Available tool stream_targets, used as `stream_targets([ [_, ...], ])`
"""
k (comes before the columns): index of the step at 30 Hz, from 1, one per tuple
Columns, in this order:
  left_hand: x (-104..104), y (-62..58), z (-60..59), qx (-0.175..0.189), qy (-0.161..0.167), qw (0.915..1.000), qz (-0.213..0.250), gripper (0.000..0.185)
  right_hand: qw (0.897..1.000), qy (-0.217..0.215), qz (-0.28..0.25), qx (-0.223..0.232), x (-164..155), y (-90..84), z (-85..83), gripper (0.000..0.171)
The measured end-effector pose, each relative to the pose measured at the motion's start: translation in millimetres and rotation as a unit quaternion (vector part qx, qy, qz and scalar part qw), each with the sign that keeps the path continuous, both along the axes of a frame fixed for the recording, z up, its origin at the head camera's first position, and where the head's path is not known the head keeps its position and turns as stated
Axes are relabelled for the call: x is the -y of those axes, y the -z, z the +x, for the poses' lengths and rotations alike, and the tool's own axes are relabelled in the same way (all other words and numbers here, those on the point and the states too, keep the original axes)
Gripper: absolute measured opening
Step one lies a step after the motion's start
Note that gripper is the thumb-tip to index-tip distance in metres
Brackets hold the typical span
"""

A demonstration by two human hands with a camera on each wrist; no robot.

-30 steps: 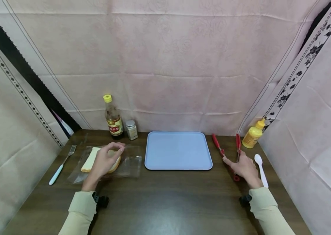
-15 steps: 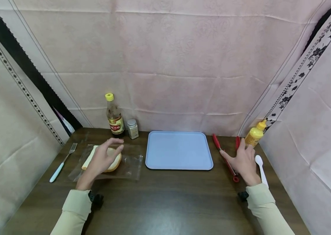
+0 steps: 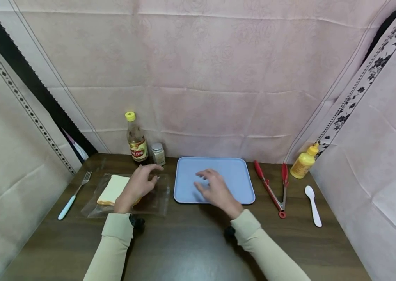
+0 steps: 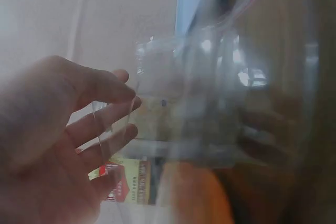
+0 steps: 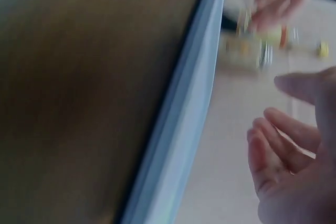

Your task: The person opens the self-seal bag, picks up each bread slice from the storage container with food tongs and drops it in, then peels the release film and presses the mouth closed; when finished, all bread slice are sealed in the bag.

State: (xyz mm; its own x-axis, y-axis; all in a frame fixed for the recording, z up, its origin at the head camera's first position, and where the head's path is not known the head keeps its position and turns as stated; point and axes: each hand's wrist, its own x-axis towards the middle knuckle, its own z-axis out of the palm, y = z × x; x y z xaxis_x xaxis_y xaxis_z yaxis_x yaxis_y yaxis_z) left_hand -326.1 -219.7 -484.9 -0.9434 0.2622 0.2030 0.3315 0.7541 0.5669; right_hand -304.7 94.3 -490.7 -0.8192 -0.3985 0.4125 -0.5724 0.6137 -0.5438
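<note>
My left hand (image 3: pixel 139 185) is above the right part of a clear plastic bag (image 3: pixel 160 197). Its thumb and fingers are apart in the head view. In the left wrist view, transparent film crosses in front of the fingers (image 4: pixel 105 140); whether they touch it is unclear. White sliced bread (image 3: pixel 113 189) lies at the bag, partly behind that hand, and I cannot tell if it is inside. Over the light blue tray (image 3: pixel 233 171) hovers my right hand (image 3: pixel 217 191), fingers loosely bent, holding nothing. Its view shows the tray's edge (image 5: pixel 181 129) beside the hand.
Behind the bag stand a yellow-capped sauce bottle (image 3: pixel 137 144) and a small shaker jar (image 3: pixel 158 154). A fork (image 3: pixel 75 195) lies at left. Right of the tray are red-handled tongs (image 3: pixel 271 191), a yellow squeeze bottle (image 3: pixel 303 163) and a white spoon (image 3: pixel 313 207). Cloth walls (image 3: pixel 201 97) surround the table.
My right hand has left the tongs and moved left over the tray; the tongs stay on the table. The left hand has shifted right, uncovering more of the bread's left part.
</note>
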Motion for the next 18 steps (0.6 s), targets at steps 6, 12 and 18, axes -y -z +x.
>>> stream_targets([
  [6,-9,9.2,0.1,-0.023,-0.009,0.9997,-0.002,0.037,0.998,-0.048,0.008,0.041,63,5.8,-8.5,0.022],
  [12,-13,16.1,-3.3,-0.025,-0.022,0.9993,-0.015,0.026,0.994,-0.024,0.008,0.106,97,13.6,-20.7,0.023],
  [18,-7,21.5,-0.4,-0.020,-0.029,0.9992,-0.017,0.013,0.992,0.010,-0.022,0.123,115,19.1,-25.5,0.018],
])
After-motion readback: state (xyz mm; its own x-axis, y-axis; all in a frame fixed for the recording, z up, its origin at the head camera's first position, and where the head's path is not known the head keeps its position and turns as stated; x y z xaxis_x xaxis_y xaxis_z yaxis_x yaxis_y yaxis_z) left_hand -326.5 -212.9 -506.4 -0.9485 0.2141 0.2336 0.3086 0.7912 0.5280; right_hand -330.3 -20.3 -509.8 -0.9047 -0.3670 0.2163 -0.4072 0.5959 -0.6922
